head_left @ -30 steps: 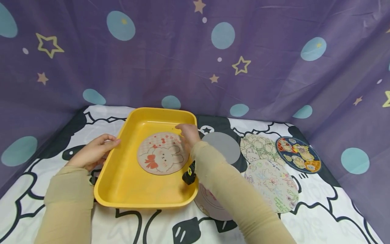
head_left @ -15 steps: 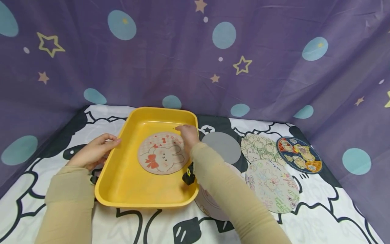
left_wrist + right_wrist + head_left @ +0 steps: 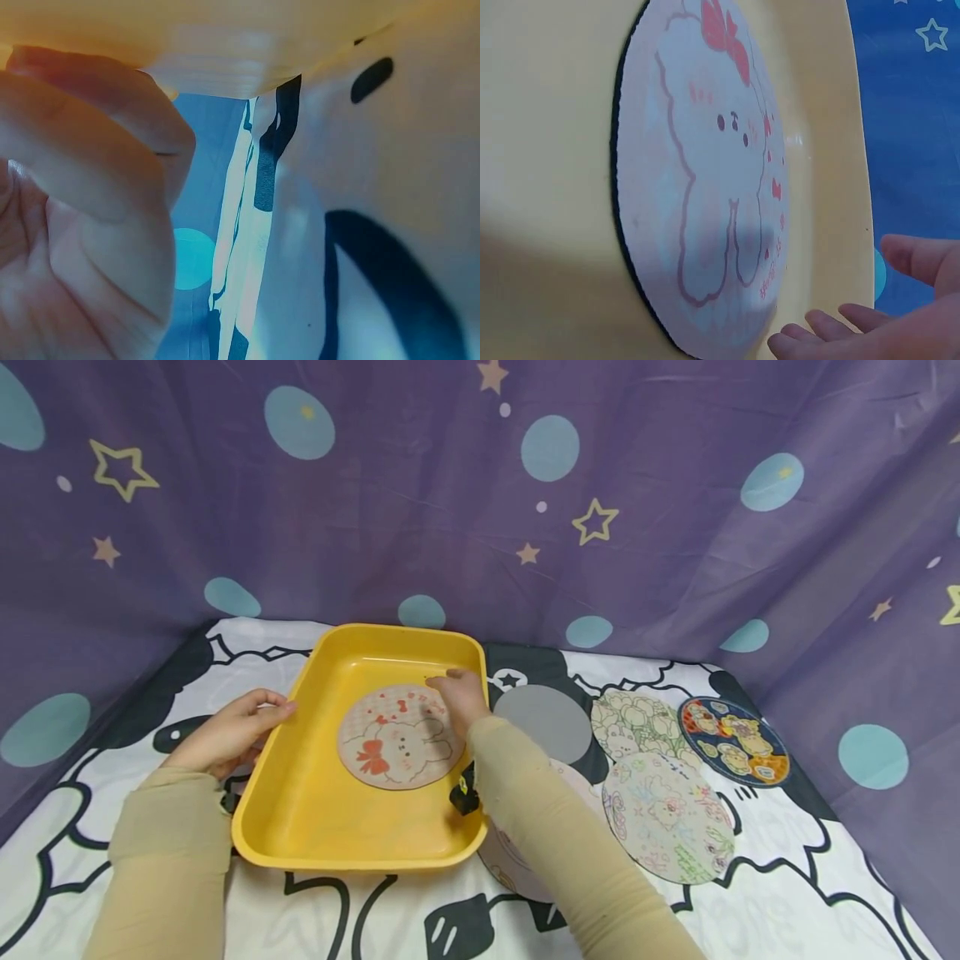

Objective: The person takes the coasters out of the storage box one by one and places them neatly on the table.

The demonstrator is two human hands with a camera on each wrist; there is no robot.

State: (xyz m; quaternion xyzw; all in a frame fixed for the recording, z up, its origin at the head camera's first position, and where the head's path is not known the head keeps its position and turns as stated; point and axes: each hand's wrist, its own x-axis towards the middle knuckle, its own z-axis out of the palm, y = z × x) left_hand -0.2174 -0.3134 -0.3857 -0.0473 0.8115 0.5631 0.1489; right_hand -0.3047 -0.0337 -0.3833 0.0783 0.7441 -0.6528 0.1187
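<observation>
A yellow tray (image 3: 360, 839) stands on the printed cloth in the head view. Inside it lies a round pink mat (image 3: 401, 739) with a bunny and a red bow; its thin dark edge shows in the right wrist view. My left hand (image 3: 232, 731) holds the tray's left rim. In the left wrist view, its curled fingers (image 3: 97, 142) are against the tray's outer wall. My right hand (image 3: 461, 697) hovers over the tray's right side near the mat's upper right edge, fingers loosely extended and holding nothing; contact with the mat cannot be made out.
Right of the tray lie more round mats: a plain grey one (image 3: 547, 722), a green-patterned one (image 3: 637, 722), a colourful doodled one (image 3: 667, 818) and a dark blue one (image 3: 735, 741). A pink mat (image 3: 510, 868) is partly under my right arm. A purple curtain (image 3: 480, 527) hangs behind.
My right hand has shifted slightly left and down over the tray. The left hand, tray and mats have not visibly moved.
</observation>
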